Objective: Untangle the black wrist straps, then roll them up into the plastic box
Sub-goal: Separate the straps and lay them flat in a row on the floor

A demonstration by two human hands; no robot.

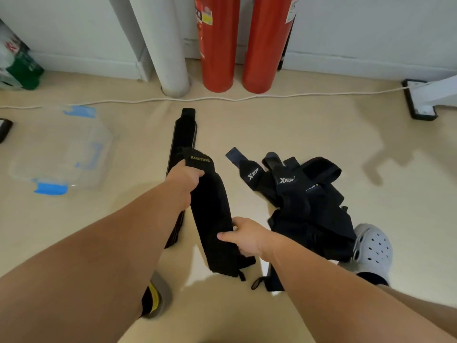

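Note:
I hold one black wrist strap (212, 219) with yellow lettering stretched between both hands above the floor. My left hand (184, 180) grips its far end by the label. Near its lower end, my right hand (243, 237) pinches its right edge. A second black strap (184, 134) lies flat and straight on the floor beyond and under my left hand. To the right lies a tangled heap of black straps (306, 201) with white logos. The clear plastic box (61, 152) with blue clips stands open on the floor at the left.
Two red fire extinguishers (217, 45) and a white pipe (170, 50) stand against the far wall. A white cable (222, 99) runs across the floor. A grey clog (373, 248) is beside the heap. A white stand foot (422, 100) sits far right.

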